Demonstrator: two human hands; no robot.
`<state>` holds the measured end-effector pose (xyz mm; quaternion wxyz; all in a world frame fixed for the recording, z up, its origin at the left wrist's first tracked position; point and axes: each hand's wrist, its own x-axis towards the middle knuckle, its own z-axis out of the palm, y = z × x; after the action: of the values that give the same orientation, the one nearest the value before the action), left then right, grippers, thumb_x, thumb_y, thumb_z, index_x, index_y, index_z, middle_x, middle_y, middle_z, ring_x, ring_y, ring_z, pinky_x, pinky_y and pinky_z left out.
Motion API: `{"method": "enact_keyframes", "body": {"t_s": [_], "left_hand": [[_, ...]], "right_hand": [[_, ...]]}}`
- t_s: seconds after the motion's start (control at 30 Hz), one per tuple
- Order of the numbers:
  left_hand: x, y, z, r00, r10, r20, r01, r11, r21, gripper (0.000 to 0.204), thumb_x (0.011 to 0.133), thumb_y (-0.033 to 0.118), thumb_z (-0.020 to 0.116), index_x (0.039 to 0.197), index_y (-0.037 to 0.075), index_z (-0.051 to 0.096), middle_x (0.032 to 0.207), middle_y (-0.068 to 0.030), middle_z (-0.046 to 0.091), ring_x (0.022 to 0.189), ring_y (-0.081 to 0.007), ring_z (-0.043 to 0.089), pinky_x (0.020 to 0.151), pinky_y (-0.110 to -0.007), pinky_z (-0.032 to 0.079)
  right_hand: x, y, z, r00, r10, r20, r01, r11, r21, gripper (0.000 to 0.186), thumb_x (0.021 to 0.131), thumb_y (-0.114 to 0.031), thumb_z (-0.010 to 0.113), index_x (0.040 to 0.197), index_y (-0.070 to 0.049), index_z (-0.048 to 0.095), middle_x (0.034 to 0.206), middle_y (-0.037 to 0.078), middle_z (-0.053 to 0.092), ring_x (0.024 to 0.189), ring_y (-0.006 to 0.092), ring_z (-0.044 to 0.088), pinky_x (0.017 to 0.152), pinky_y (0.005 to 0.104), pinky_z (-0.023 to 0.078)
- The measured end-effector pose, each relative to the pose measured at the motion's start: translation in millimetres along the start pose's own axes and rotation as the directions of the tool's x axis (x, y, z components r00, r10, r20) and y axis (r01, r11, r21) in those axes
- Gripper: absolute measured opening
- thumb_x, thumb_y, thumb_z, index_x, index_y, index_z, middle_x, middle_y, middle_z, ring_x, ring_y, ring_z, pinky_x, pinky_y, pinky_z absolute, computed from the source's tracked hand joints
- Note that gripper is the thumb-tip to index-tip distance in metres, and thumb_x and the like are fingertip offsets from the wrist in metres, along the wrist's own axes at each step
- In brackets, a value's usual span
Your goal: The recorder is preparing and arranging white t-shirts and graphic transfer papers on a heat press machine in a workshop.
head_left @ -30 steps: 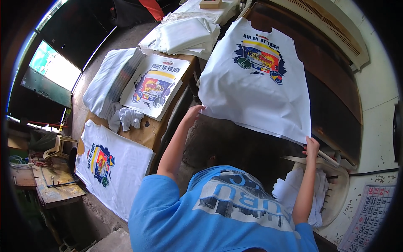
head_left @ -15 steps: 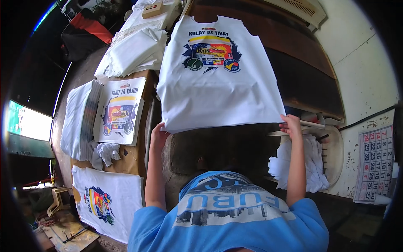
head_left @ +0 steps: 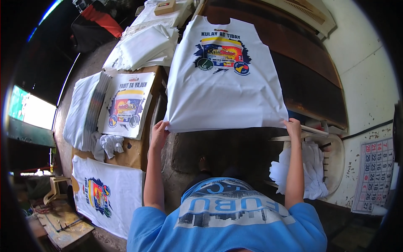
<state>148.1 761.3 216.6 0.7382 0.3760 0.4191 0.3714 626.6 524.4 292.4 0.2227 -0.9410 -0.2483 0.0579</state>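
Observation:
A white sleeveless shirt point(head_left: 226, 96) with a colourful print on its upper half is stretched out in front of me. My left hand point(head_left: 160, 132) pinches its near left corner, and my right hand point(head_left: 293, 127) pinches the near right corner. Between them the hem hangs nearly straight over the dark floor, while the neck end lies on the dark brown flat surface point(head_left: 310, 84). Soft creases run across the cloth below the print.
Left is a brown table point(head_left: 140, 122) with a stack of folded white cloth point(head_left: 84, 111), printed sheets point(head_left: 126, 105) and another printed shirt point(head_left: 121, 193) at its near end. White sheets point(head_left: 147, 48) are piled beyond. A pale chair point(head_left: 336, 164) holding white cloth point(head_left: 304, 172) stands right.
The view has shifted slightly, so the shirt and table sit further right in the picture. Both hands keep their corners, and the folds near the hem have partly smoothed out.

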Motion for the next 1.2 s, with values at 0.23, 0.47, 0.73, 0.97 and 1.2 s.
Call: {"method": "enact_keyframes", "body": {"t_s": [0.23, 0.47, 0.73, 0.97, 1.2], "left_hand": [[-11.3, 1.9, 1.3, 0.992, 0.115, -0.043, -0.113, 0.993, 0.043, 0.012, 0.078, 0.012, 0.060, 0.085, 0.007, 0.052, 0.078, 0.0023, 0.053, 0.069, -0.0063, 0.050, 0.060, -0.020, 0.041], [-70.9, -11.1, -3.6, 0.994, 0.109, 0.026, -0.111, 0.990, 0.087, 0.043, 0.076, 0.006, 0.063, 0.115, 0.001, 0.047, 0.093, -0.0020, 0.057, 0.082, -0.0096, 0.054, 0.071, -0.023, 0.043], [-274.8, -213.4, -24.3, 0.867, -0.398, -0.300, 0.460, 0.870, 0.176, 0.013, 0.073, 0.015, 0.067, 0.077, 0.003, 0.061, 0.060, -0.0011, 0.053, 0.047, -0.0093, 0.044, 0.043, -0.024, 0.036], [-439.9, -254.1, 15.6, 0.843, -0.321, -0.432, 0.132, 0.901, -0.413, 0.013, 0.076, 0.017, 0.059, 0.083, 0.006, 0.061, 0.073, -0.0020, 0.057, 0.071, -0.0121, 0.054, 0.065, -0.028, 0.044], [-525.7, -112.4, 7.6, 0.624, 0.352, -0.698, -0.691, 0.666, -0.282, 0.018, 0.081, 0.015, 0.050, 0.094, 0.004, 0.055, 0.085, -0.0037, 0.058, 0.082, -0.0134, 0.056, 0.070, -0.028, 0.046]], "right_hand": [[22.4, 0.1, -4.6, 0.982, -0.072, 0.175, 0.033, 0.976, 0.213, 0.015, 0.064, -0.012, 0.064, 0.067, 0.003, 0.062, 0.054, 0.008, 0.057, 0.050, 0.0141, 0.052, 0.047, 0.0290, 0.038], [6.0, 53.2, -9.0, 0.989, 0.005, 0.151, -0.107, 0.727, 0.678, 0.016, 0.069, 0.001, 0.063, 0.085, -0.002, 0.059, 0.068, 0.002, 0.056, 0.053, 0.0087, 0.048, 0.043, 0.0225, 0.036], [-77.1, 252.1, 44.5, 0.693, 0.153, 0.705, -0.488, 0.819, 0.301, 0.009, 0.072, 0.003, 0.059, 0.077, -0.003, 0.056, 0.068, 0.006, 0.055, 0.056, 0.0150, 0.051, 0.046, 0.0308, 0.042], [-110.3, 232.7, 29.8, 0.320, -0.345, 0.882, -0.631, 0.617, 0.470, 0.006, 0.077, -0.006, 0.056, 0.082, -0.009, 0.054, 0.076, 0.001, 0.055, 0.070, 0.0138, 0.053, 0.064, 0.0284, 0.043], [-149.7, 18.9, -31.6, 0.344, -0.809, 0.477, -0.392, 0.338, 0.856, 0.015, 0.083, -0.010, 0.054, 0.095, -0.002, 0.055, 0.088, 0.005, 0.057, 0.087, 0.0153, 0.054, 0.083, 0.0302, 0.040]]}}
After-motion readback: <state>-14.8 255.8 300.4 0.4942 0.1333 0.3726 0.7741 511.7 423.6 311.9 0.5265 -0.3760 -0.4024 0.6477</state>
